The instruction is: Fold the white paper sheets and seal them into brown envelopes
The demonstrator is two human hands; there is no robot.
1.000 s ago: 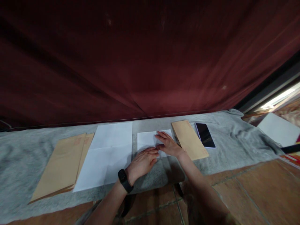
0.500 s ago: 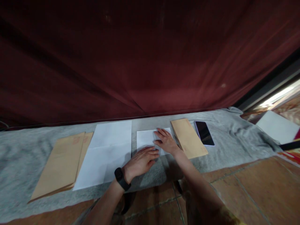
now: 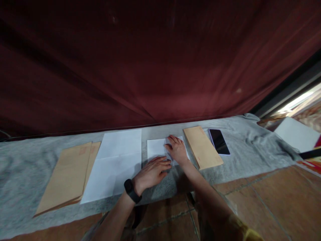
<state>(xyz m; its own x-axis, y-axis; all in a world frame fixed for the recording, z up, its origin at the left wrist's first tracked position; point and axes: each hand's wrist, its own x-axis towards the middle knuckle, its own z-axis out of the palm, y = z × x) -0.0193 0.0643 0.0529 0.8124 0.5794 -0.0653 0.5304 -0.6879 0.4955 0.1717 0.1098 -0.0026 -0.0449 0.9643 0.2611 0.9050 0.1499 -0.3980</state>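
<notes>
A small folded white paper lies on a grey cloth spread over the floor. My left hand, with a black watch on its wrist, rests flat at the paper's near edge, fingers stretched out. My right hand lies flat on the paper's right part, fingers spread and pointing away from me. Neither hand grips anything. A brown envelope lies just right of my right hand.
Large white sheets lie left of the folded paper, and a stack of brown envelopes lies further left. A dark phone sits right of the single envelope. A dark red curtain hangs behind. Terracotta floor tiles lie nearer to me.
My right hand has turned slightly and slid a little along the folded paper. My left hand has stayed at the paper's near edge. The view has shifted slightly.
</notes>
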